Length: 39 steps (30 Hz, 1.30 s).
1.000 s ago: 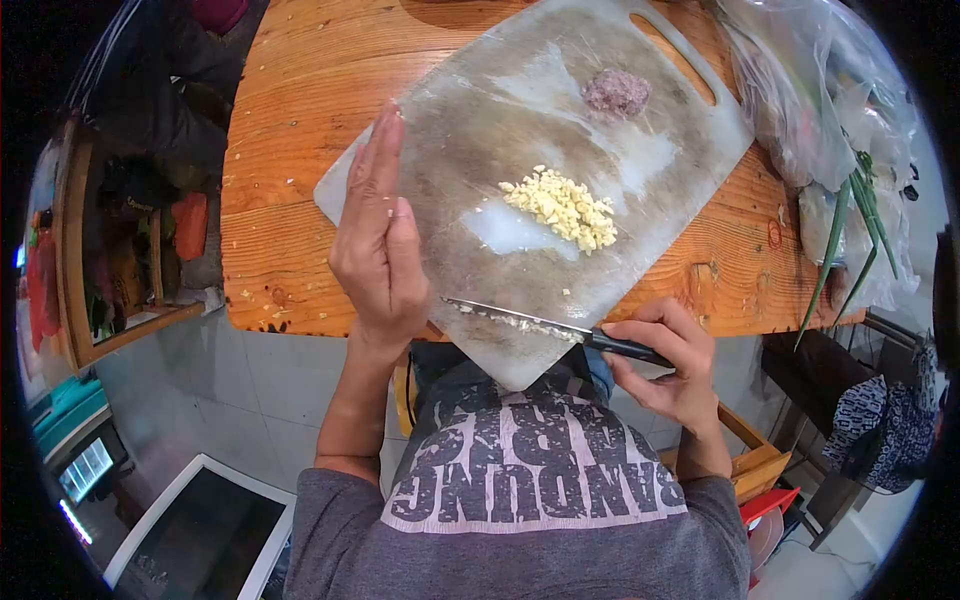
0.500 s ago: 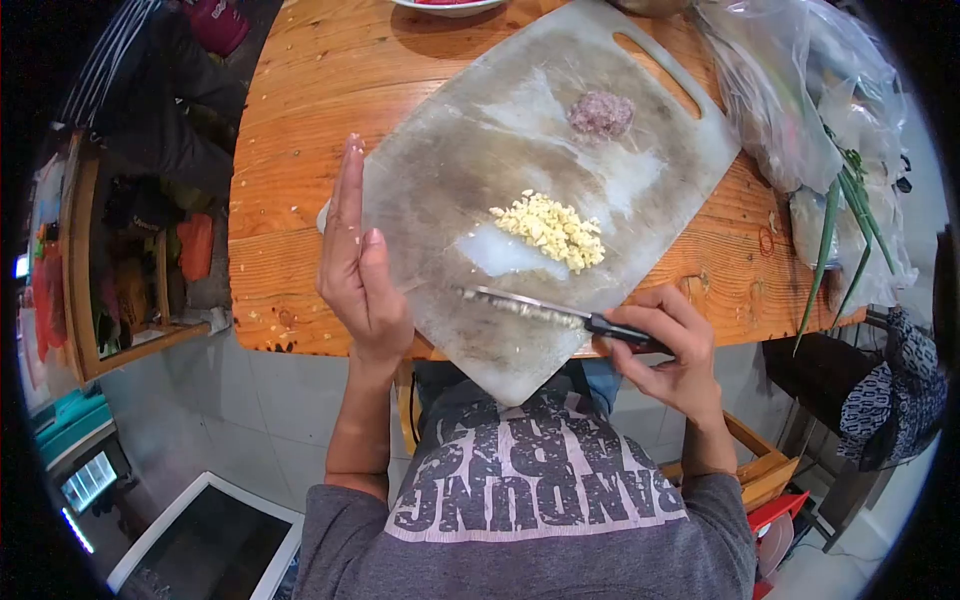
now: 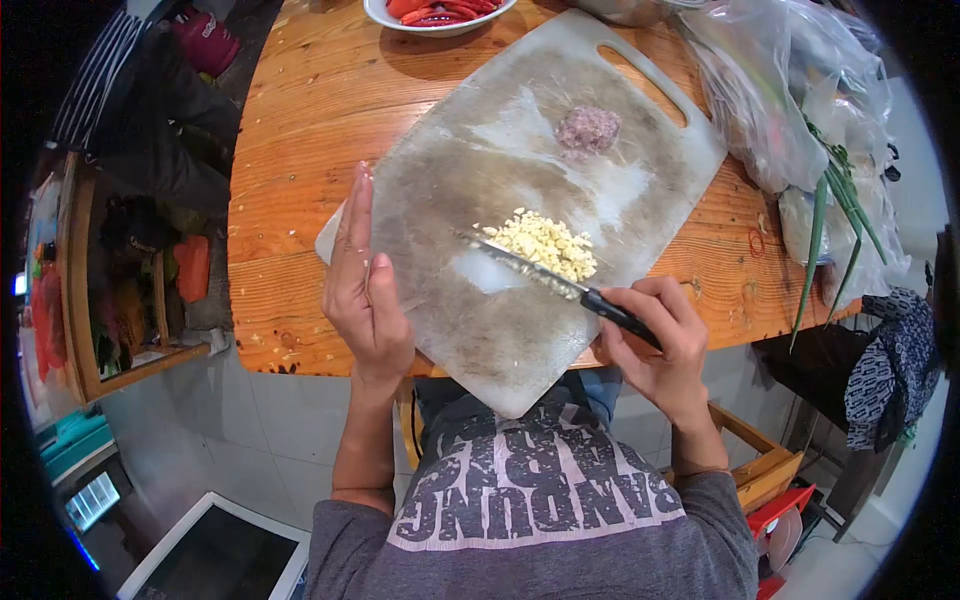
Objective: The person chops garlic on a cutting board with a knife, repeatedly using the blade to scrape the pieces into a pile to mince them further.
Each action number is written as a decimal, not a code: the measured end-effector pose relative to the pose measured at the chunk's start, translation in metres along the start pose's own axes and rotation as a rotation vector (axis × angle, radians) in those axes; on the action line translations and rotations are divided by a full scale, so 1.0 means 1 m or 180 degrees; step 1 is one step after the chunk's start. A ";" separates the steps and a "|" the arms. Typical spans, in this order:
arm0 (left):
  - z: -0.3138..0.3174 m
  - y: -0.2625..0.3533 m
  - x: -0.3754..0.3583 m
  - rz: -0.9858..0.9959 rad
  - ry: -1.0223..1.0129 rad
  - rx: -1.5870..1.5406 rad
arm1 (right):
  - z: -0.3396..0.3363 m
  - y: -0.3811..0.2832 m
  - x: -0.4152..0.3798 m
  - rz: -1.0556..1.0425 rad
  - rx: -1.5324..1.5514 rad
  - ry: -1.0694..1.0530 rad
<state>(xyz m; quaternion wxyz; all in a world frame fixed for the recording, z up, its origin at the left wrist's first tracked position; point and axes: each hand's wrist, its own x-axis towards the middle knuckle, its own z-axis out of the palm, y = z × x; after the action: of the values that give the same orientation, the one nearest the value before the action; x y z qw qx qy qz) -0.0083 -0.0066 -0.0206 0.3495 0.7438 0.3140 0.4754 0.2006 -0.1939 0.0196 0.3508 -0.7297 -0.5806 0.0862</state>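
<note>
My right hand (image 3: 660, 335) is closed round the black handle of a knife (image 3: 530, 270), whose blade has bits stuck to it and lies at the near edge of a heap of chopped pale yellow pieces (image 3: 545, 243). That heap rests on a worn grey-white cutting board (image 3: 430, 190). Farther up the board sits a small purplish minced mound (image 3: 588, 130). My left hand (image 3: 368, 300) is held up at the board's left edge, fingers extended and thumb apart, with nothing in it.
A white bowl of sliced red pieces (image 3: 440, 22) stands at the wooden table's (image 3: 300, 130) far side. On the right are clear plastic bags (image 3: 750, 110) and green stalks (image 3: 845, 200). A metal bowl (image 3: 630, 8) is partly visible at the top.
The knife blade has moved up toward the yellow heap and now meets its near edge. My left hand stays raised. The view has shifted, showing more of the bowl of red pieces.
</note>
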 end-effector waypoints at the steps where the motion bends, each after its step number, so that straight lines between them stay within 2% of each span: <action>1: 0.000 0.000 0.000 -0.0010 -0.0077 0.0028 | -0.003 0.003 -0.001 0.0040 0.0066 0.0054; 4: 0.001 -0.001 0.001 0.0078 -0.0131 0.0120 | -0.012 0.006 0.002 0.0242 0.0407 0.0252; 7: 0.003 -0.001 0.001 0.0132 -0.0135 0.0179 | -0.032 0.021 0.023 -0.0181 -0.0029 0.0212; 8: 0.003 -0.001 0.001 0.0144 -0.0133 0.0196 | -0.034 0.026 0.033 -0.0118 -0.0070 0.0204; 12: 0.001 0.001 0.002 0.0110 -0.0130 0.0234 | -0.038 0.054 0.078 -0.0970 -0.0695 -0.0382; 20: 0.001 0.002 0.003 0.0065 -0.0193 0.0469 | -0.034 0.078 0.133 -0.1584 -0.0583 -0.0831; 26: 0.003 -0.001 0.001 -0.0065 -0.0197 0.0301 | -0.044 0.091 0.136 -0.1604 -0.0601 -0.0996; 32: 0.003 0.002 0.003 0.0071 -0.0314 0.0453 | -0.061 0.098 0.120 -0.1291 -0.0589 -0.0642; 35: 0.004 0.003 0.004 0.0076 -0.0340 0.0488 | -0.051 0.100 0.112 -0.1076 -0.0524 -0.0515; 39: 0.004 0.004 0.004 0.0075 -0.0334 0.0441 | -0.035 0.091 0.114 -0.1228 -0.0604 -0.0525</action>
<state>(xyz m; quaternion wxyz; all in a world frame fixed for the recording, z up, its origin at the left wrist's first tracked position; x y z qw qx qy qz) -0.0027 -0.0068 -0.0169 0.3075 0.7937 0.3186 0.4171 0.3266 -0.1116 0.0216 0.2419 -0.6254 -0.7415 0.0220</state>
